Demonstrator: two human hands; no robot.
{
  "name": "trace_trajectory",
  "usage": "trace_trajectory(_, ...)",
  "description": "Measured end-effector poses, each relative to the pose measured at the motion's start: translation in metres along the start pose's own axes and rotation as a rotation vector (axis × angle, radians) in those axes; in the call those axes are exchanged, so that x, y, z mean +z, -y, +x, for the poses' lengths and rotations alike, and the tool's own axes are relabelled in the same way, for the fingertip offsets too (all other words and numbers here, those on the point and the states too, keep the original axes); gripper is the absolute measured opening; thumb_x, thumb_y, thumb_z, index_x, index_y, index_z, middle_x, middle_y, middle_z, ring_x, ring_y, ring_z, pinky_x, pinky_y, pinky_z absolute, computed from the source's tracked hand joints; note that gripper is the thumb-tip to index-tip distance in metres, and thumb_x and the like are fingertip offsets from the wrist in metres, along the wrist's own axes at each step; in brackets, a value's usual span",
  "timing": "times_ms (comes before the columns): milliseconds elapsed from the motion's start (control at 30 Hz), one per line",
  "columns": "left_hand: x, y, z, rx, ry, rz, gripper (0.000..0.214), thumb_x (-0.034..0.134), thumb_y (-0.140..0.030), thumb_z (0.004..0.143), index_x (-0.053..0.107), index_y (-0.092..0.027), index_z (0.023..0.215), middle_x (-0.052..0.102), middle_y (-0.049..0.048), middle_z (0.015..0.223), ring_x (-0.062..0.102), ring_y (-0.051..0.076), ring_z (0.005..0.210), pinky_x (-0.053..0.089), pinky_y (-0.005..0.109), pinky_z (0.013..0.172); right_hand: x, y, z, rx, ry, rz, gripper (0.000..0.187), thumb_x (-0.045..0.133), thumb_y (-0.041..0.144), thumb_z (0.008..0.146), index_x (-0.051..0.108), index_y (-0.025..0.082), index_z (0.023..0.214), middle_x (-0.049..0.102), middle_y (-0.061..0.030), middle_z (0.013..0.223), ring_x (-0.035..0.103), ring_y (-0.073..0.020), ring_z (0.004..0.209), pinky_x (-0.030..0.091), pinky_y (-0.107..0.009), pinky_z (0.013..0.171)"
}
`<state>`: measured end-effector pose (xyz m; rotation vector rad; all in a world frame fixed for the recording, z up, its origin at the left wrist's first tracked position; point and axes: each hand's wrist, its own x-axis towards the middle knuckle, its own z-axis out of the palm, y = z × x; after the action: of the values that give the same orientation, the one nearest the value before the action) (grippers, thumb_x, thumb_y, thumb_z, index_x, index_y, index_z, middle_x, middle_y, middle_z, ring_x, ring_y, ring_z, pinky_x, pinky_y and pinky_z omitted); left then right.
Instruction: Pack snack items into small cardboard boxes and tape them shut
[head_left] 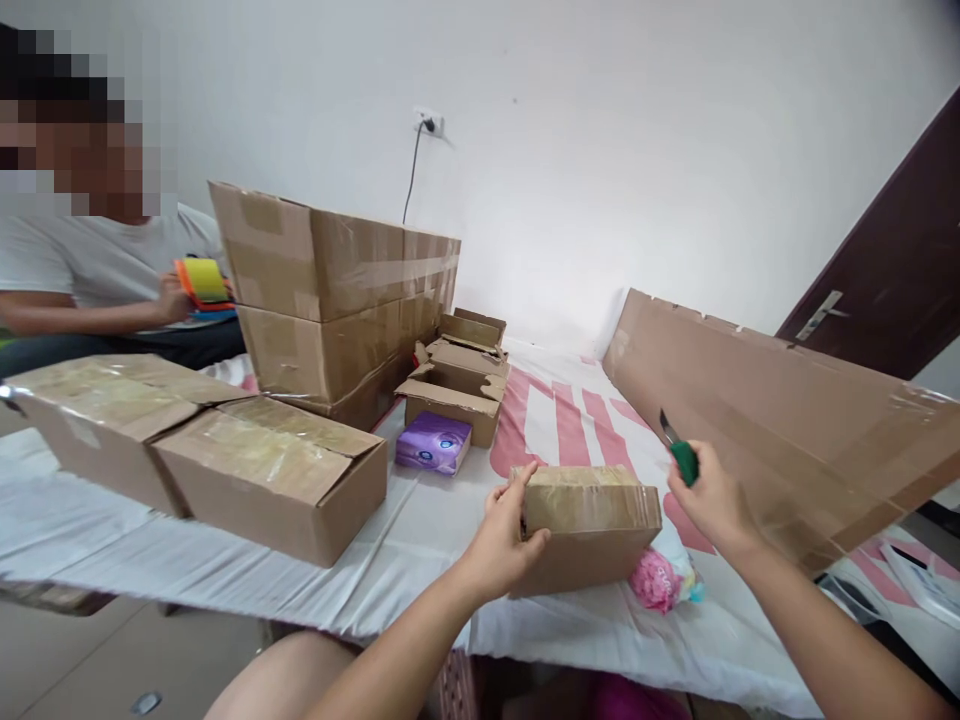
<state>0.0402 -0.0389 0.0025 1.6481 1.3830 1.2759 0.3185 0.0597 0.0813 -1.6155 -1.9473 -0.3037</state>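
Observation:
A small cardboard box (pixel 592 560) with clear tape over its top stands near the table's front edge. My left hand (pixel 504 535) grips its left end, fingers over the top corner and thumb on the near face. To the right of the box, my right hand (pixel 709 495) is raised and closed round the green handle of a knife (pixel 684 462). Its blade points up and to the left, apart from the box. A pink and pale blue bundle (pixel 660 580) lies against the box's lower right corner; I cannot make out what it is.
Two taped boxes (pixel 262 460) lie to the left, before a tall stack of cartons (pixel 360 290). Open boxes (pixel 457 390) and a purple packet (pixel 433 443) sit mid-table. A large cardboard panel (pixel 765 410) leans at right. A co-worker (pixel 112 270) at left holds a tape dispenser (pixel 204 283).

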Motion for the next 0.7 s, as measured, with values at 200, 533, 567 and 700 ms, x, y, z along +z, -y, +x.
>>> trace_trajectory(200, 0.004, -0.001, 0.003, 0.031, -0.047, 0.054, 0.076, 0.056, -0.014, 0.070, 0.035, -0.019, 0.142, 0.056, 0.0103, 0.125, 0.047, 0.028, 0.114, 0.035, 0.045, 0.102, 0.006, -0.123, -0.102, -0.042, 0.158, -0.255, 0.031, 0.042, 0.028, 0.080, 0.052, 0.022, 0.109, 0.068, -0.0106, 0.097, 0.068, -0.0286, 0.083, 0.048, -0.035, 0.064)
trace_trajectory(533, 0.007, 0.003, 0.002, 0.163, -0.104, 0.168, 0.049, 0.054, -0.011, 0.069, 0.052, -0.021, 0.117, 0.061, 0.0077, 0.115, 0.053, 0.025, 0.111, 0.041, 0.044, 0.098, 0.041, -0.142, -0.204, -0.005, 0.486, -0.082, 0.035, 0.045, 0.015, 0.073, 0.062, 0.022, 0.103, 0.066, -0.0092, 0.100, 0.064, -0.0268, 0.095, 0.050, -0.035, 0.078)
trace_trajectory(567, 0.005, 0.002, 0.001, 0.220, -0.112, 0.211, 0.040, 0.053, -0.010, 0.069, 0.055, -0.022, 0.107, 0.064, 0.0054, 0.105, 0.056, 0.024, 0.104, 0.038, 0.046, 0.100, 0.037, -0.141, -0.198, -0.016, 0.535, -0.037, 0.031, 0.046, 0.017, 0.074, 0.063, 0.023, 0.099, 0.066, -0.0080, 0.099, 0.064, -0.0257, 0.094, 0.050, -0.034, 0.078)
trace_trajectory(700, -0.016, -0.002, 0.000, 0.385, -0.219, 0.322, 0.024, 0.047, -0.006, 0.070, 0.057, -0.022, 0.085, 0.065, -0.0008, 0.081, 0.060, 0.018, 0.082, 0.032, 0.049, 0.102, 0.030, -0.153, -0.176, -0.010, 0.576, 0.150, 0.021, 0.053, 0.038, 0.078, 0.066, 0.023, 0.085, 0.065, -0.0071, 0.093, 0.064, -0.0240, 0.090, 0.050, -0.033, 0.082)
